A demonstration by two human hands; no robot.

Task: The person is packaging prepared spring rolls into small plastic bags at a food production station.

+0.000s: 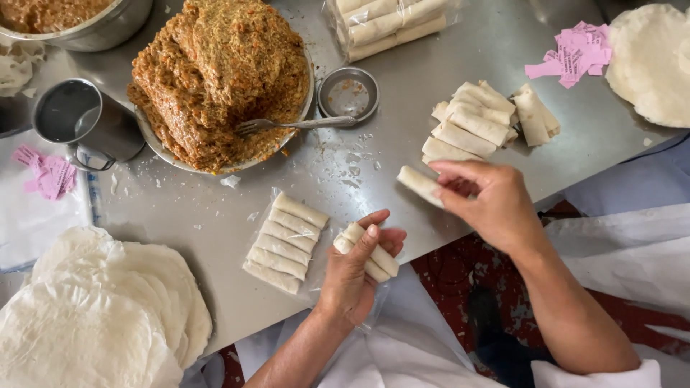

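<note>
We think this is a small food-making kitchen, because we see a steel table (pixel 402 154) with a big tray of filling (pixel 219 75), stacks of round wrappers (pixel 93 316), many finished rolls (pixel 474 122), some already in a plastic bag (pixel 287 241), and pink labels (pixel 575 50).

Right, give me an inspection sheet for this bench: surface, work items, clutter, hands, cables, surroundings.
Surface: steel table, dusted with crumbs and wet smears.
Job's things: clear bag holding a row of rolls; loose pile of rolls; filling heaped on a plate with a fork; wrapper stack.
Clutter: small tin dish, metal mug, pink paper slips.
Hands: left hand grips two rolls at the bag's mouth; right hand pinches one roll.
Cables: one dark cable at the right edge.
Surroundings: white cloth, red patterned floor below.
</note>
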